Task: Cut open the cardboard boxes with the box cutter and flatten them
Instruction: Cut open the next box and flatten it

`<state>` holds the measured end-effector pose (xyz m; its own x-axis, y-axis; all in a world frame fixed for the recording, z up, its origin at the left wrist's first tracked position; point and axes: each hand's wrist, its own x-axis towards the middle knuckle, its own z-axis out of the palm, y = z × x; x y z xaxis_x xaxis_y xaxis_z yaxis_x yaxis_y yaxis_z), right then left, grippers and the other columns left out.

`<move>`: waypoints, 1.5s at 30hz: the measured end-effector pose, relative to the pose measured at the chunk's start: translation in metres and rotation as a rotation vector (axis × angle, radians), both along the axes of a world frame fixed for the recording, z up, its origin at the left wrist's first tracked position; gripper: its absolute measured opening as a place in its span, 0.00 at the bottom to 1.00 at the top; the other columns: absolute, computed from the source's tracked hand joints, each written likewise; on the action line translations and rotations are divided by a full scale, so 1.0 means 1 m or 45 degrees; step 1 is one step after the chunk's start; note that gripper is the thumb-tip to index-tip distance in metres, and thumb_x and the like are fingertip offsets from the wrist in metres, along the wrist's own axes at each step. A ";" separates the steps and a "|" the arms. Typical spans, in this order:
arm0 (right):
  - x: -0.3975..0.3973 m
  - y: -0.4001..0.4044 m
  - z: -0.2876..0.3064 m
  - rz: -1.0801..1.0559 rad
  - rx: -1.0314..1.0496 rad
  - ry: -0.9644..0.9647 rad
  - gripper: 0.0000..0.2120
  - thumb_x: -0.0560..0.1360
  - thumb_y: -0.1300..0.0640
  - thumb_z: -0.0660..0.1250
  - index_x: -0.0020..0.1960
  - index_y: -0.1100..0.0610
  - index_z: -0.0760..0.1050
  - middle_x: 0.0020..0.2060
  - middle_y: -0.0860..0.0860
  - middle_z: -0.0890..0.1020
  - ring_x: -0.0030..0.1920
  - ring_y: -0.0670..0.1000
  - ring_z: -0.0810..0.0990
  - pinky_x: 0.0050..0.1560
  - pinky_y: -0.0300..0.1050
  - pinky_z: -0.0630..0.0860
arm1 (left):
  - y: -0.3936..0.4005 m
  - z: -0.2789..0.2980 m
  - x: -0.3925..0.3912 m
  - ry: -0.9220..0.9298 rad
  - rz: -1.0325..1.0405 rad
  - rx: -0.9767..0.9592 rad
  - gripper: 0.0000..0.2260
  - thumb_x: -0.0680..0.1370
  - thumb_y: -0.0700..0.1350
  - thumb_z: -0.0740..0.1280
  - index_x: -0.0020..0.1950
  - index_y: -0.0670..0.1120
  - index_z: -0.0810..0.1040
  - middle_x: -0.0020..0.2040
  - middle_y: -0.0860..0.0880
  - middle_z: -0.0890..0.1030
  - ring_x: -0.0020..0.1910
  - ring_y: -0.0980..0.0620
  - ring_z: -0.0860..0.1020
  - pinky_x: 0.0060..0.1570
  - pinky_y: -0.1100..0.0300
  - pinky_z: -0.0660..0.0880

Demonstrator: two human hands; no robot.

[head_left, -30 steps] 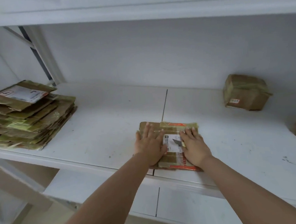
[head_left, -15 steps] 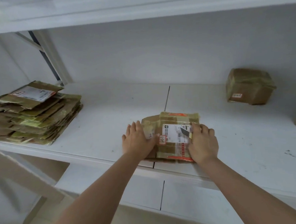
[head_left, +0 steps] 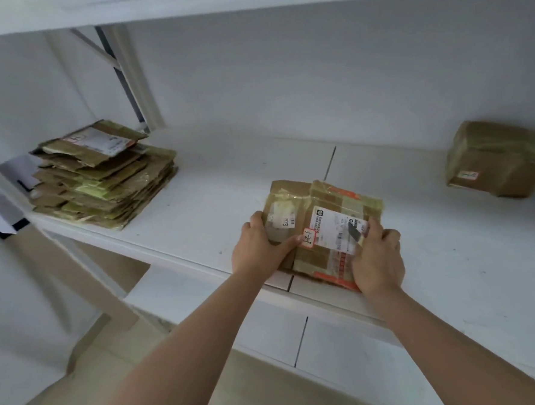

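A flattened brown cardboard box (head_left: 326, 208) with white shipping labels and tape lies at the front edge of the white shelf. My left hand (head_left: 259, 246) grips its left edge, thumb on top near a small red-framed sticker. My right hand (head_left: 376, 255) grips the box's right side and also holds the box cutter (head_left: 354, 232), whose dark blade points up-left over the label. An unopened taped cardboard box (head_left: 495, 160) stands at the back right of the shelf.
A stack of several flattened cardboard boxes (head_left: 102, 178) sits at the shelf's left end. The white shelf (head_left: 215, 186) has a seam down its middle. Another shelf board runs overhead. A slanted metal brace stands behind the stack.
Both hands went from pressing flat on the box to gripping its left and right sides. The box has shifted slightly and its left flap shows more.
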<state>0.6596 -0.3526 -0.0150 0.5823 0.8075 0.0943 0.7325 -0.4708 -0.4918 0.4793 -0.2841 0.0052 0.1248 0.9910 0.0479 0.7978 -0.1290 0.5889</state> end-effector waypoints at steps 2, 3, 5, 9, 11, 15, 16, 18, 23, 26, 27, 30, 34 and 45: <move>-0.010 0.006 0.005 0.013 0.074 0.071 0.27 0.76 0.58 0.63 0.71 0.55 0.57 0.55 0.59 0.66 0.47 0.60 0.73 0.37 0.47 0.70 | 0.006 0.010 -0.011 0.103 0.021 0.052 0.38 0.66 0.70 0.68 0.66 0.49 0.63 0.58 0.48 0.72 0.55 0.45 0.76 0.50 0.49 0.76; -0.019 0.010 0.008 0.023 0.118 0.087 0.27 0.76 0.58 0.63 0.72 0.55 0.57 0.56 0.60 0.66 0.44 0.59 0.73 0.37 0.46 0.69 | 0.009 0.014 -0.020 0.168 0.037 0.080 0.37 0.66 0.70 0.68 0.64 0.49 0.63 0.56 0.48 0.73 0.53 0.44 0.77 0.47 0.50 0.76; -0.040 0.022 0.014 0.052 0.186 0.103 0.25 0.78 0.56 0.62 0.71 0.55 0.57 0.55 0.59 0.65 0.39 0.57 0.71 0.35 0.46 0.68 | 0.016 0.021 -0.040 0.263 0.076 0.105 0.36 0.66 0.70 0.68 0.63 0.49 0.63 0.54 0.48 0.73 0.50 0.44 0.78 0.41 0.53 0.73; -0.095 0.052 0.018 0.001 0.221 0.151 0.13 0.82 0.48 0.53 0.65 0.51 0.61 0.50 0.52 0.65 0.32 0.52 0.69 0.33 0.45 0.65 | 0.031 0.033 -0.092 0.428 0.127 0.193 0.42 0.68 0.71 0.66 0.71 0.47 0.58 0.56 0.46 0.73 0.50 0.44 0.78 0.38 0.55 0.70; -0.129 0.069 0.022 -0.031 0.228 0.153 0.14 0.82 0.48 0.52 0.64 0.53 0.62 0.47 0.50 0.66 0.33 0.53 0.71 0.33 0.45 0.67 | 0.042 0.045 -0.126 0.465 0.115 0.262 0.45 0.69 0.70 0.65 0.75 0.45 0.54 0.59 0.45 0.72 0.52 0.44 0.78 0.39 0.55 0.68; -0.205 0.098 0.044 0.031 0.336 0.117 0.22 0.78 0.51 0.59 0.70 0.55 0.59 0.55 0.59 0.66 0.42 0.62 0.75 0.39 0.50 0.74 | 0.066 0.074 -0.206 0.476 0.091 0.405 0.47 0.71 0.71 0.61 0.78 0.45 0.48 0.65 0.43 0.71 0.61 0.44 0.74 0.46 0.53 0.72; -0.222 0.105 0.049 0.038 0.364 0.125 0.23 0.78 0.52 0.59 0.71 0.55 0.59 0.55 0.60 0.66 0.43 0.62 0.75 0.40 0.50 0.74 | 0.071 0.079 -0.224 0.469 0.084 0.436 0.47 0.70 0.72 0.61 0.78 0.46 0.47 0.65 0.44 0.72 0.62 0.44 0.73 0.48 0.52 0.73; -0.250 0.118 0.057 0.037 0.412 0.143 0.24 0.78 0.54 0.59 0.72 0.55 0.58 0.57 0.61 0.66 0.45 0.63 0.75 0.40 0.50 0.73 | 0.079 0.087 -0.256 0.447 0.066 0.478 0.48 0.69 0.73 0.60 0.78 0.45 0.50 0.64 0.45 0.73 0.63 0.45 0.73 0.50 0.52 0.73; -0.306 0.153 0.082 0.053 0.542 0.145 0.23 0.79 0.56 0.59 0.72 0.56 0.59 0.59 0.62 0.65 0.50 0.64 0.74 0.46 0.53 0.73 | 0.115 0.110 -0.309 0.360 0.052 0.631 0.42 0.69 0.72 0.61 0.73 0.46 0.61 0.68 0.44 0.70 0.64 0.44 0.71 0.56 0.51 0.72; -0.330 0.182 0.106 0.063 0.608 0.168 0.22 0.80 0.54 0.58 0.72 0.57 0.60 0.60 0.62 0.65 0.52 0.64 0.74 0.51 0.52 0.72 | 0.151 0.129 -0.332 0.277 0.038 0.642 0.36 0.71 0.70 0.62 0.73 0.51 0.63 0.69 0.42 0.70 0.65 0.41 0.70 0.61 0.47 0.70; -0.336 0.193 0.116 0.069 0.634 0.178 0.22 0.80 0.54 0.58 0.72 0.57 0.60 0.61 0.62 0.65 0.53 0.64 0.74 0.53 0.51 0.72 | 0.164 0.136 -0.339 0.236 0.024 0.627 0.35 0.72 0.69 0.62 0.73 0.52 0.64 0.69 0.42 0.70 0.65 0.40 0.70 0.62 0.46 0.70; -0.353 0.226 0.145 0.105 0.679 0.227 0.21 0.81 0.53 0.56 0.72 0.55 0.62 0.62 0.61 0.64 0.52 0.64 0.75 0.56 0.49 0.71 | 0.198 0.156 -0.358 0.078 -0.013 0.530 0.30 0.74 0.66 0.63 0.73 0.55 0.66 0.69 0.41 0.69 0.66 0.39 0.70 0.64 0.43 0.69; -0.379 0.268 0.173 0.166 0.636 0.255 0.17 0.81 0.55 0.55 0.68 0.58 0.64 0.63 0.61 0.61 0.53 0.63 0.76 0.56 0.47 0.72 | 0.239 0.175 -0.386 -0.045 0.051 0.545 0.27 0.73 0.66 0.63 0.69 0.58 0.71 0.68 0.42 0.72 0.66 0.39 0.70 0.64 0.44 0.70; -0.417 0.323 0.172 0.214 0.431 -0.047 0.21 0.79 0.57 0.58 0.71 0.49 0.62 0.67 0.57 0.64 0.63 0.61 0.69 0.55 0.54 0.73 | 0.315 0.167 -0.412 -0.148 0.031 0.407 0.27 0.73 0.71 0.49 0.62 0.61 0.76 0.58 0.47 0.78 0.59 0.38 0.73 0.62 0.42 0.69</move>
